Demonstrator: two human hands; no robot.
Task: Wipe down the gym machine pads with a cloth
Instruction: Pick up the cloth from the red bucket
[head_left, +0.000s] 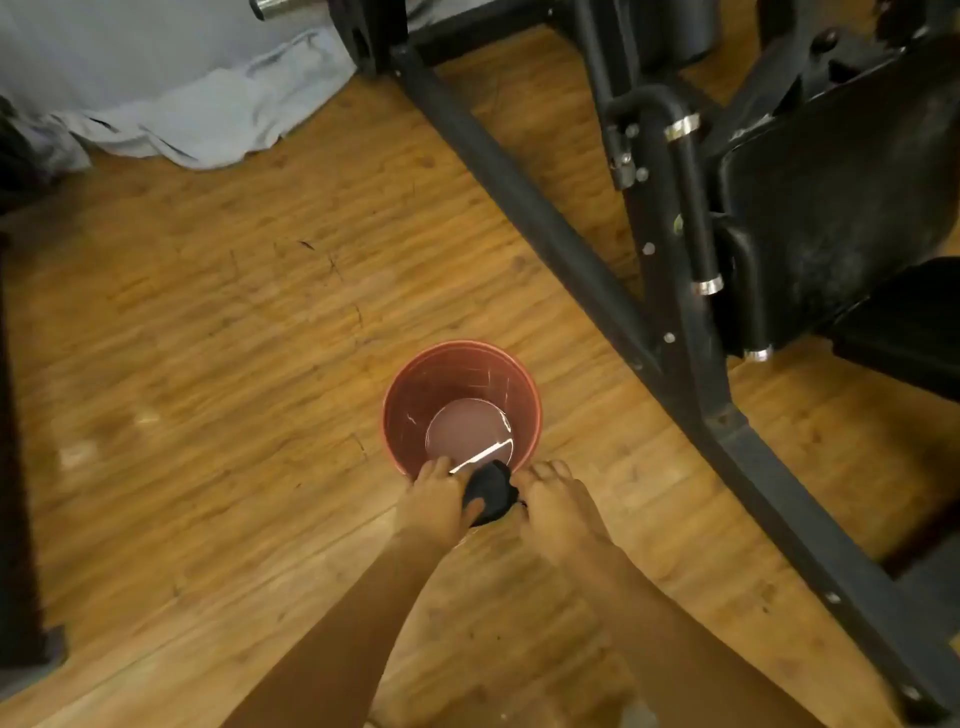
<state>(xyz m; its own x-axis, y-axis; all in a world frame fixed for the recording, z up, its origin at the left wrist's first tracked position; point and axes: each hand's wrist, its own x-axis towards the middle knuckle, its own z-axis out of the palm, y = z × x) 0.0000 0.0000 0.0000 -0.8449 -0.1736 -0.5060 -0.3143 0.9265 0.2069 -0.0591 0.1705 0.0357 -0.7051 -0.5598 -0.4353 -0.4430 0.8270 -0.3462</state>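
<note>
Head view: left hand (434, 501) and right hand (553, 506) both grip a dark cloth (488, 493) at the near rim of the red bucket (415, 387). Risk: wringing drips onto the wood floor (208, 338); pad (841, 208) far right.

No readable text anywhere.

1 head view, steeply downward, seemingly near floor (208, 364).

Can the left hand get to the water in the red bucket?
Probably yes: the left hand is right by the near rim of the red bucket, no lid covers it, and the water lies open below. The hand is gripping the dark cloth, though.
</note>
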